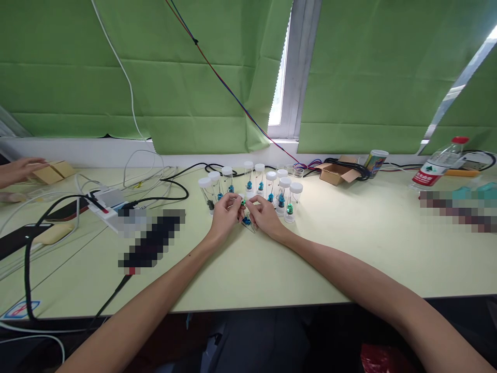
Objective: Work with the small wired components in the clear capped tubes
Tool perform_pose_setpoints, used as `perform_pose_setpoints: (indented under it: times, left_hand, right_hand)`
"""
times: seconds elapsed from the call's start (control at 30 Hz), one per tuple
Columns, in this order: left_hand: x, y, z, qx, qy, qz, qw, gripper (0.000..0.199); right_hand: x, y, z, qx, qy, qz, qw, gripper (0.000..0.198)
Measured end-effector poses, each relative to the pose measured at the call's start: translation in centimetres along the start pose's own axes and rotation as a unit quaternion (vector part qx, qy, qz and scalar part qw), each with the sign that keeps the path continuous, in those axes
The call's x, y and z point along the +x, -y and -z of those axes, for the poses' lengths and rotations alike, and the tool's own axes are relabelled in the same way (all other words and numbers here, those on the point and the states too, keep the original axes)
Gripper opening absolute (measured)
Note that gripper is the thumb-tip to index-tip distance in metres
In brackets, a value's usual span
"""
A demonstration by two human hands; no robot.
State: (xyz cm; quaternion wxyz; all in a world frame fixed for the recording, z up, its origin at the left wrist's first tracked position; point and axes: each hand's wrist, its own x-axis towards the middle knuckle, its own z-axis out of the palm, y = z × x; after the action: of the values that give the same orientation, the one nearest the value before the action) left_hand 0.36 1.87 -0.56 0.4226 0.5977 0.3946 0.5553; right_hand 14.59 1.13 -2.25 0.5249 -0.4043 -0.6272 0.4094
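At the far left edge of the pale table [349, 248], another person's hand [25, 168] is beside a small cardboard box [62, 170]. Next come white cables and a white power strip [112, 207] with plugs in it, then a blurred-out dark object [151, 241] whose black cable runs off the near edge. Three clear vials [205, 183] with white caps stand just beyond the left hand [225, 216], pieces showing inside them. The left hand is bent inward, thumb and fingers pinched on a small green piece [243, 203]. That piece sits between the two hands, at their meeting fingertips, in front of a pair of capped vials [249, 171] with blue pieces inside. Just below it, also between the hands, is a blue piece [247, 221] with thin dark leads; which fingers support it cannot be told. The right hand [267, 212] has its fingers curled, the tips meeting the green piece from the other side; whether they grip it too is unclear. Just beyond this hand and to its right stand more capped vials [296, 188], the nearest with a green piece inside. Farther right are an open cardboard box [333, 175], a can [376, 163] and a red-capped bottle [429, 173].
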Motion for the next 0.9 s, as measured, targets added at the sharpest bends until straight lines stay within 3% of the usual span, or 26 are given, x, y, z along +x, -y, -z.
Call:
perform_pose_setpoints:
  times: [0.33,0.57,0.9]
  left_hand:
    - [-0.17,-0.41,-0.20,0.005,0.014,0.016,1.000,0.032]
    - [-0.04,-0.33,-0.13,-0.005,-0.008,0.014,1.000,0.030]
    - [-0.07,-0.29,-0.09,-0.009,0.003,0.014,1.000,0.029]
  right_hand:
    - [0.21,-0.18,0.01,-0.038,-0.029,0.008,0.999,0.050]
    - [-0.11,0.09,0.06,-0.011,-0.007,-0.003,1.000,0.036]
    - [0.05,0.00,0.04,-0.015,-0.001,0.007,1.000,0.036]
